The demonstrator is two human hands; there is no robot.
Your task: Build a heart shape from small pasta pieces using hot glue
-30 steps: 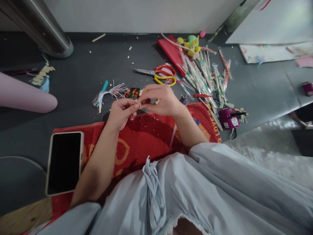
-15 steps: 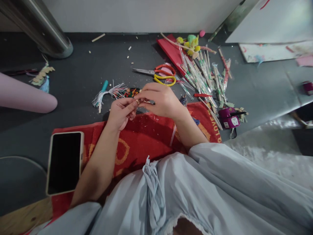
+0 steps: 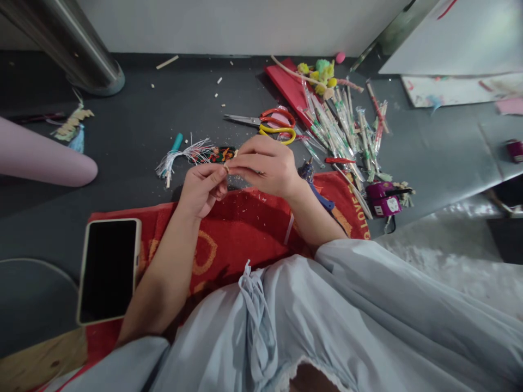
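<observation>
Over the edge of a red towel (image 3: 245,218), my left hand (image 3: 200,188) and my right hand (image 3: 265,166) meet with fingertips pinched together. Between them is a tiny pale bit, too small to name and mostly covered by the fingers. Just behind the fingers lies a dark, flower-patterned piece (image 3: 223,154), beside a tassel of white threads (image 3: 175,158) and a teal stick (image 3: 177,141). Scissors with red and yellow handles (image 3: 273,124) rest beyond my right hand. A dark blue glue gun (image 3: 316,188) lies by my right forearm, partly hidden.
Wrapped chopsticks (image 3: 335,128) are heaped at the right on a red folder (image 3: 286,90), near yellow and green pompoms (image 3: 321,73). A purple box-shaped object (image 3: 383,197) sits by the table edge. At left are a phone (image 3: 109,272) and a metal post (image 3: 81,49).
My right hand has shifted slightly, its fingertips closing tighter over the tiny piece, which shows less now. More of the glue gun shows beside my right forearm. The view has moved slightly.
</observation>
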